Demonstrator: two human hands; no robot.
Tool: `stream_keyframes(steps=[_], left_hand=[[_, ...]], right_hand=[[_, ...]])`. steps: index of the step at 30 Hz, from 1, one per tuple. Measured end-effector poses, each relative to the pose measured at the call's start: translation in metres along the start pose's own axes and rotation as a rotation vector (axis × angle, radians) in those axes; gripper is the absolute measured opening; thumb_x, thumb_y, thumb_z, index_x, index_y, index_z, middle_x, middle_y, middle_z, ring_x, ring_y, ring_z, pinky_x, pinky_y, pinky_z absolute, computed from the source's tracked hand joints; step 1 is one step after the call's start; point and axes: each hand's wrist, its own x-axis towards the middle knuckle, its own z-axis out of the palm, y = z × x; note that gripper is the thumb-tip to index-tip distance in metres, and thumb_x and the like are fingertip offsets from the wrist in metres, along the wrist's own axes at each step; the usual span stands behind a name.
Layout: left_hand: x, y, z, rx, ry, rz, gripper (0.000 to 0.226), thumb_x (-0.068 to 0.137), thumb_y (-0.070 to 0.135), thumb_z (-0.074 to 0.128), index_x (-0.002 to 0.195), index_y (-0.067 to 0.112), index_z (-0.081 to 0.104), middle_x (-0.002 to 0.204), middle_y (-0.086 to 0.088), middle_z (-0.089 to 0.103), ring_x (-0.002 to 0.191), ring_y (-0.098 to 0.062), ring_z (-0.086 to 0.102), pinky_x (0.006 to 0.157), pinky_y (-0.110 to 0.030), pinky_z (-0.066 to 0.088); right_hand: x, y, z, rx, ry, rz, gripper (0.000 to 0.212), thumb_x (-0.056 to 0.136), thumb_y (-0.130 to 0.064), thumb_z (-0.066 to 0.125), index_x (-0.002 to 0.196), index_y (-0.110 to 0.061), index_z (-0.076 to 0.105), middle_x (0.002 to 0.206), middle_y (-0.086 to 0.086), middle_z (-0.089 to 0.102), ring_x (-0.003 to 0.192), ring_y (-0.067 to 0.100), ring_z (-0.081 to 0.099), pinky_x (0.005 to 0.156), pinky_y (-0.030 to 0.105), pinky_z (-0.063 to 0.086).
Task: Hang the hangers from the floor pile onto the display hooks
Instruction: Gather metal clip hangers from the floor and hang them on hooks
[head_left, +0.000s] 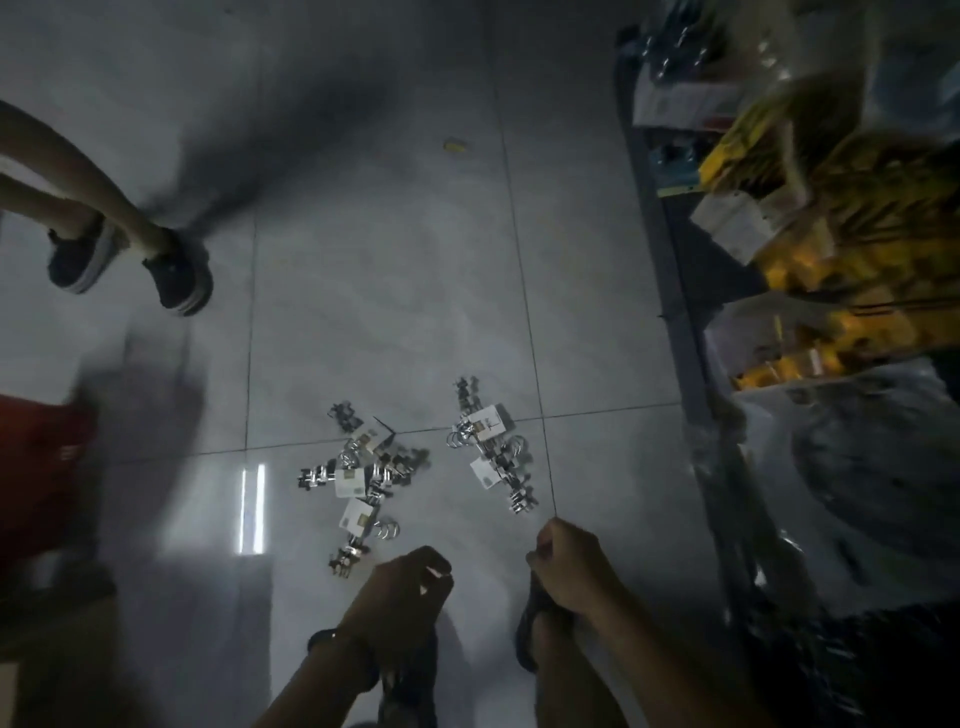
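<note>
Two heaps of metal clip hangers with white tags lie on the grey floor tiles: a left heap (363, 480) and a right heap (493, 452). My left hand (402, 595) hovers just below the left heap with its fingers curled downward. Small pale glints show between those fingers, and in the dim light it is unclear whether they hold anything. My right hand (569, 566) is balled into a fist just below the right heap, and nothing shows in it. Neither hand touches a hanger. No display hooks can be made out.
A shelf unit (675, 291) with yellow packaged goods (841, 249) runs along the right. Plastic-wrapped bundles (872, 467) lie at its foot. Another person's legs in dark shoes (176, 275) stand at the left. A red object (36, 467) is at the left edge. My sandalled foot (535, 629) is below my right hand.
</note>
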Motion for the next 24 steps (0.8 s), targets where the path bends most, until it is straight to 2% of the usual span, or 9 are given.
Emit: stream_keyframes(steps=[3,5,7,10,13,16,19,21,24], left_hand=[[0.109,-0.019,0.033,-0.013,-0.034,-0.039,0.036,0.096,0.043,0.055,0.122,0.024,0.072,0.112,0.003,0.073,0.103,-0.013,0.070,0.091,-0.019,0.051],[0.177,-0.035,0.051,-0.075,-0.053,-0.118,0.029,0.103,0.033,0.057,0.127,0.022,0.068,0.118,-0.001,0.072,0.109,-0.020,0.069,0.093,-0.022,0.050],[0.240,-0.055,0.069,-0.150,-0.040,-0.178,0.023,0.104,0.025,0.058,0.125,0.022,0.067,0.114,-0.006,0.074,0.102,-0.024,0.072,0.090,-0.032,0.059],[0.321,-0.085,0.097,-0.328,-0.035,-0.244,0.025,0.104,0.014,0.057,0.127,0.017,0.066,0.109,-0.009,0.074,0.090,-0.030,0.074,0.078,-0.039,0.065],[0.380,-0.102,0.124,-0.661,-0.075,-0.324,0.028,0.107,0.001,0.046,0.131,0.010,0.058,0.097,-0.006,0.068,0.069,-0.027,0.061,0.052,-0.025,0.052],[0.409,-0.103,0.143,-0.953,-0.034,-0.412,0.021,0.110,0.008,0.043,0.116,0.022,0.057,0.094,0.001,0.062,0.069,-0.022,0.057,0.062,-0.025,0.046],[0.418,-0.108,0.157,-1.036,0.058,-0.434,0.023,0.108,0.013,0.049,0.128,0.021,0.056,0.105,-0.002,0.063,0.088,-0.026,0.064,0.084,-0.042,0.057],[0.417,-0.112,0.162,-1.057,0.054,-0.454,0.026,0.108,0.020,0.053,0.134,0.021,0.056,0.111,-0.002,0.065,0.099,-0.030,0.066,0.094,-0.049,0.057],[0.412,-0.114,0.160,-1.077,0.001,-0.443,0.033,0.107,0.031,0.056,0.138,0.020,0.057,0.121,-0.005,0.066,0.109,-0.033,0.069,0.095,-0.051,0.058]], right_hand=[[0.102,0.022,0.028,-0.030,-0.027,0.007,0.036,0.093,-0.040,0.068,0.123,-0.021,0.060,0.115,-0.001,0.069,0.101,0.021,0.067,0.095,0.037,0.055],[0.163,0.031,0.051,-0.050,-0.033,-0.015,0.040,0.094,-0.036,0.069,0.127,-0.019,0.055,0.111,0.002,0.066,0.094,0.022,0.064,0.087,0.035,0.054],[0.219,0.037,0.077,-0.081,-0.017,-0.041,0.049,0.092,-0.031,0.072,0.134,-0.016,0.050,0.113,0.006,0.065,0.090,0.021,0.062,0.076,0.028,0.049],[0.294,0.041,0.113,-0.126,0.073,-0.107,0.063,0.089,-0.029,0.077,0.142,-0.019,0.043,0.128,0.013,0.055,0.106,0.025,0.060,0.082,0.031,0.054],[0.357,0.041,0.139,-0.308,0.246,-0.241,0.067,0.088,-0.035,0.078,0.143,-0.017,0.044,0.138,0.013,0.048,0.120,0.028,0.053,0.091,0.033,0.052],[0.396,0.042,0.161,-0.498,0.292,-0.285,0.082,0.078,-0.051,0.083,0.143,-0.020,0.044,0.141,0.015,0.043,0.121,0.032,0.050,0.090,0.040,0.053],[0.409,0.047,0.174,-0.606,0.316,-0.286,0.073,0.080,-0.043,0.083,0.138,-0.016,0.047,0.139,0.018,0.036,0.113,0.030,0.052,0.079,0.036,0.054],[0.410,0.048,0.171,-0.551,0.325,-0.272,0.068,0.082,-0.033,0.083,0.137,-0.018,0.048,0.140,0.015,0.033,0.113,0.026,0.051,0.075,0.029,0.051],[0.405,0.052,0.159,-0.373,0.308,-0.280,0.067,0.082,-0.030,0.084,0.138,-0.022,0.048,0.143,0.011,0.035,0.115,0.023,0.055,0.077,0.024,0.052]])
